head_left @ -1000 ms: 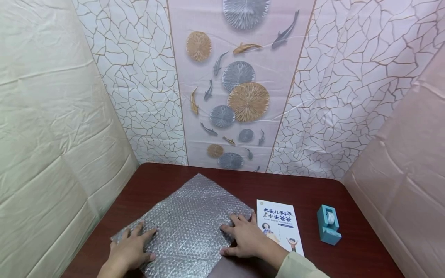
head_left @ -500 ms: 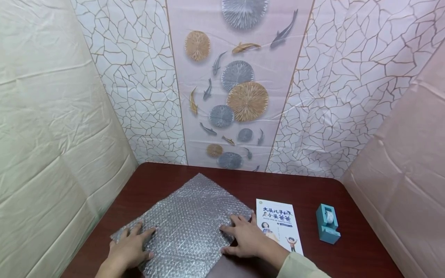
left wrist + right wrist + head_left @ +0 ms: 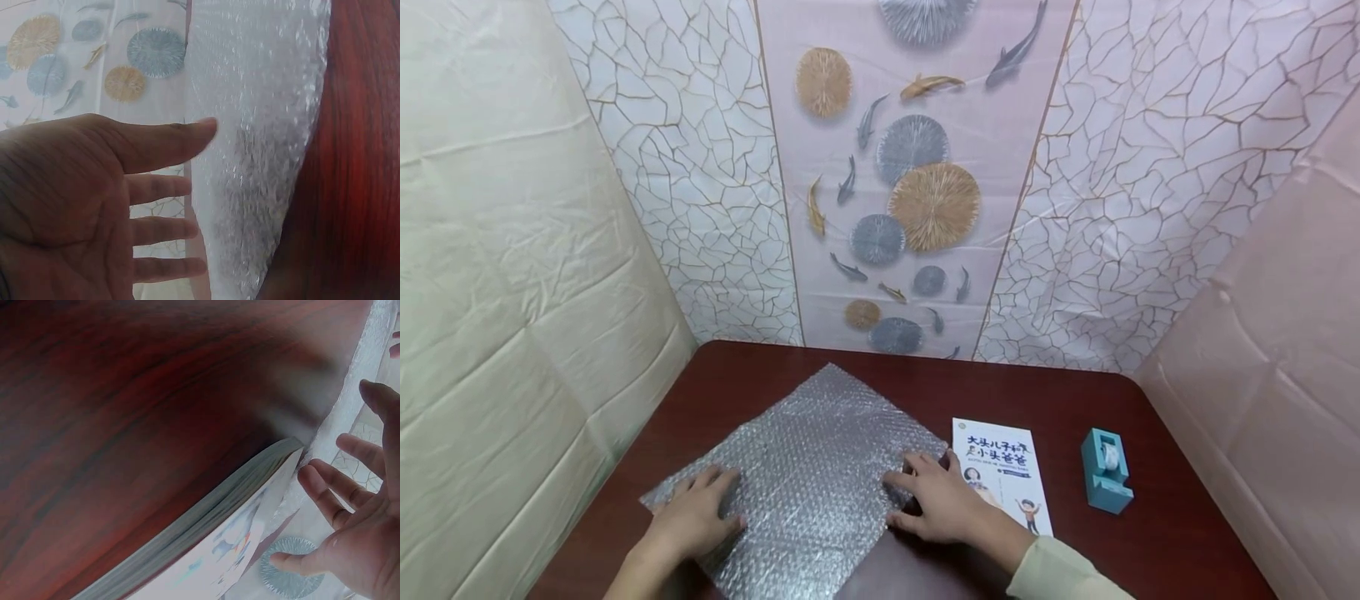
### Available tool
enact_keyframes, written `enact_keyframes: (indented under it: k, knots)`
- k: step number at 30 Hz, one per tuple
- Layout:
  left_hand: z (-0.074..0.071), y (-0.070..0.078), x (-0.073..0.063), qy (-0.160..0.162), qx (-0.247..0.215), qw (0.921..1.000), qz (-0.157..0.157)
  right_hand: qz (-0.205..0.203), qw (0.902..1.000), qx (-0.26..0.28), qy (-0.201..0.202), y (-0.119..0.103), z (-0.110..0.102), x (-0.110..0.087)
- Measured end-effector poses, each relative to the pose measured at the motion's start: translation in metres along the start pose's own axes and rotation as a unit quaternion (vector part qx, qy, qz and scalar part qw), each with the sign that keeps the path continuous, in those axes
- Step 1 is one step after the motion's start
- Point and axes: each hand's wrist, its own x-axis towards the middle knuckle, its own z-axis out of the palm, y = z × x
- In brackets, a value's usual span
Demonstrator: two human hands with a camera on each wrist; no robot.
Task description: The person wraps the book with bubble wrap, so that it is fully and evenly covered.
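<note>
A sheet of clear bubble wrap (image 3: 805, 467) lies flat on the dark red table, one corner pointing to the back. On its left part rests my left hand (image 3: 692, 517), fingers spread and the thumb apart; the left wrist view shows these fingers (image 3: 165, 226) fairly straight against the wrap. My right hand (image 3: 936, 500) touches the sheet's right edge with spread, slightly bent fingers. Beside that hand lies a white paperback book (image 3: 1000, 467) with cartoon figures, its lower part hidden by the forearm. In the right wrist view the book's page edges (image 3: 206, 519) show near the fingertips.
A teal tape dispenser (image 3: 1107, 487) with a roll of tape stands right of the book. The dark red table (image 3: 880, 571) has rounded back corners. Patterned cloth (image 3: 887, 200) hangs behind it, and pale padded panels (image 3: 512, 350) rise at both sides.
The head view has tipped slightly downward, so the scene sits higher. My left hand has slid a little to the right on the wrap; my right hand has shifted only slightly.
</note>
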Motion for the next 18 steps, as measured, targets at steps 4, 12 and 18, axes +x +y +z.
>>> enact_keyframes:
  k: [4, 12, 18]
  knots:
    - [-0.001, 0.006, 0.004, 0.032, -0.011, 0.9993, 0.014, -0.012, 0.9995, 0.022, 0.02, 0.004, -0.004, -0.004]
    - [0.003, 0.02, 0.011, 0.09, -0.009, 0.9956, 0.027, 0.005, 0.9968, -0.005, 0.079, 0.012, -0.013, -0.019]
    - [0.004, 0.034, 0.014, 0.104, -0.018, 0.9943, 0.015, 0.031, 0.9947, -0.025, 0.094, 0.021, -0.018, -0.031]
